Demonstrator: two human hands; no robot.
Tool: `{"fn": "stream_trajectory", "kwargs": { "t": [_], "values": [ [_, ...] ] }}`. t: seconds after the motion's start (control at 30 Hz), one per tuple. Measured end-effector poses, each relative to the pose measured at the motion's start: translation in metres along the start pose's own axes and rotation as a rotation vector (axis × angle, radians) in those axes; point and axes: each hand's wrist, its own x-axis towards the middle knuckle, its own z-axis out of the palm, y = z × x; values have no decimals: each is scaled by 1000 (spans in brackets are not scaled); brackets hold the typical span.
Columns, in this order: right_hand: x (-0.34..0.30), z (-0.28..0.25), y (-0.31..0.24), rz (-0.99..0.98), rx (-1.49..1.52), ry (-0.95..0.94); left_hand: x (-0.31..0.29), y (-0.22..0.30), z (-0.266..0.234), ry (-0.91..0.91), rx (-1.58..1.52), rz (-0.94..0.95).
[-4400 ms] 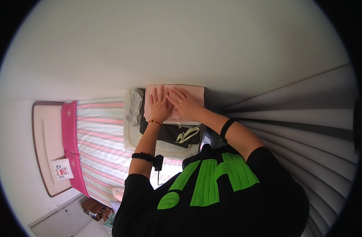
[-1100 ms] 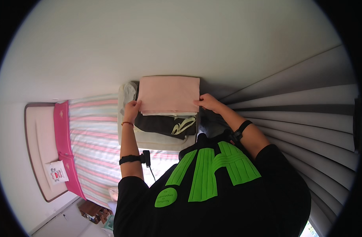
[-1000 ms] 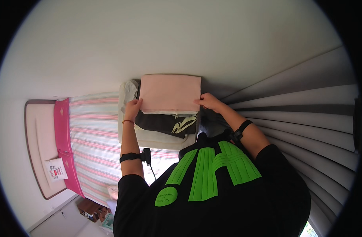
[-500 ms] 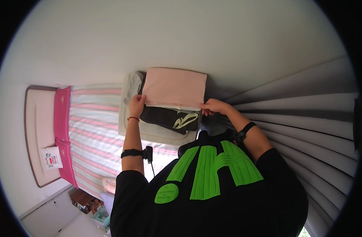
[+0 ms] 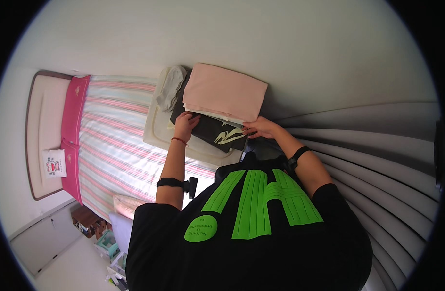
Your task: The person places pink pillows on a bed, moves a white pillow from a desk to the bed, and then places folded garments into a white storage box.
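A folded pink cloth (image 5: 225, 92) lies on top of a pile, with pale folded layers under its near edge. Beneath it is a dark folded garment (image 5: 206, 130) with a pale yellow-green print. My left hand (image 5: 185, 126) is at the near left corner of the pink cloth, fingers loosely extended over the dark garment. At the near right corner of the pile, my right hand (image 5: 260, 128) has its fingers apart, their tips touching the layers' edge. Both hands' undersides are hidden. A light grey bundled cloth (image 5: 172, 88) sits left of the pile.
The pile rests on a whitish plastic box (image 5: 153, 127) beside a bed with a striped cover (image 5: 118, 131). A wall stands beyond, and grey curtains (image 5: 358, 140) hang at the right. A small white pillow (image 5: 54, 164) leans by the headboard (image 5: 40, 133). Small furniture (image 5: 89, 221) stands lower left.
My left hand has come off the pink cloth's corner and moved down and right onto the dark garment. The right hand's grip has loosened. The whole view has turned slightly.
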Motion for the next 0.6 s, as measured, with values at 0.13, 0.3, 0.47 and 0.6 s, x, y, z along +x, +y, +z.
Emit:
{"fn": "stream_trajectory", "kwargs": {
  "t": [0.13,0.3,0.47,0.6],
  "values": [
    [5,6,6,-65,55,110,-13,-19,19,-50,-53,-178],
    [0,14,-6,-54,-125,224,-18,-76,56,-292,106,-328],
    [-1,20,-4,-166,-227,355,-15,-105,93,-227,63,-336],
    [4,24,3,-160,107,294,-11,-120,97,-208,82,-202]
  ]
}}
